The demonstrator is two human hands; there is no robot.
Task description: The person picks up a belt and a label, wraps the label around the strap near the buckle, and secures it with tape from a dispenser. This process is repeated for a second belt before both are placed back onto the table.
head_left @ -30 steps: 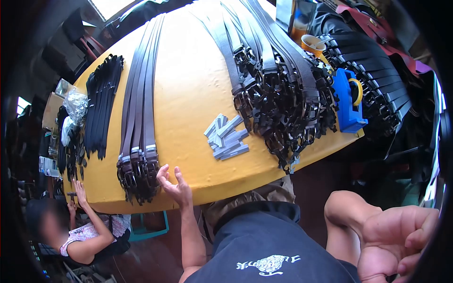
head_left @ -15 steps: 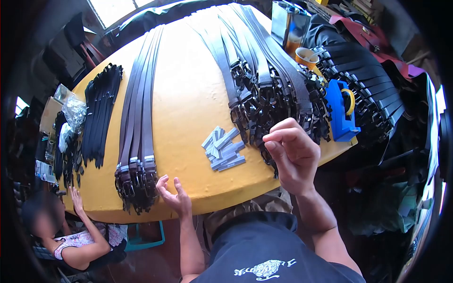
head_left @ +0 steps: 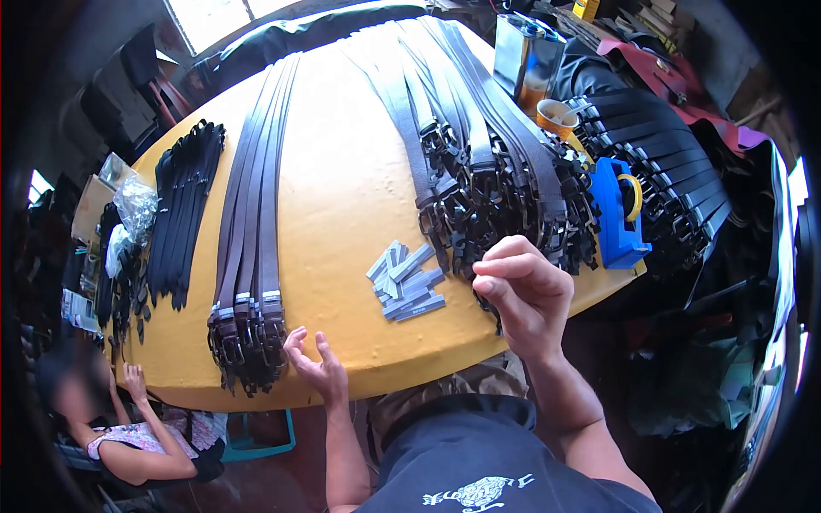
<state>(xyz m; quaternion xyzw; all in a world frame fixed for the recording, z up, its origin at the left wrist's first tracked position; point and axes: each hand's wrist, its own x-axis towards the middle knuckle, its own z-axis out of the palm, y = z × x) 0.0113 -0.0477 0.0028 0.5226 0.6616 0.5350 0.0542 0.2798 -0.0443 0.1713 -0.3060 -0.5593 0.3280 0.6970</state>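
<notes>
Lengthwise, brown belts [head_left: 250,239] run away from left hand [head_left: 315,369].

Matt yellow table [head_left: 342,197]; smooth dark leather belts [head_left: 252,214] with metal buckles [head_left: 244,338]; grey matt strips [head_left: 406,280]; glossy blue plastic tape dispenser [head_left: 617,218].

Metal clips [head_left: 405,281] lie between two belt stacks [head_left: 250,256]

Two bare forearms, no sleeves reaching the wrists. Left hand [head_left: 318,369] and right hand [head_left: 523,291] without gloves, rings or watch. Dark navy shirt with a pale printed emblem and lettering at chest. Khaki fabric just beyond the shirt.
</notes>
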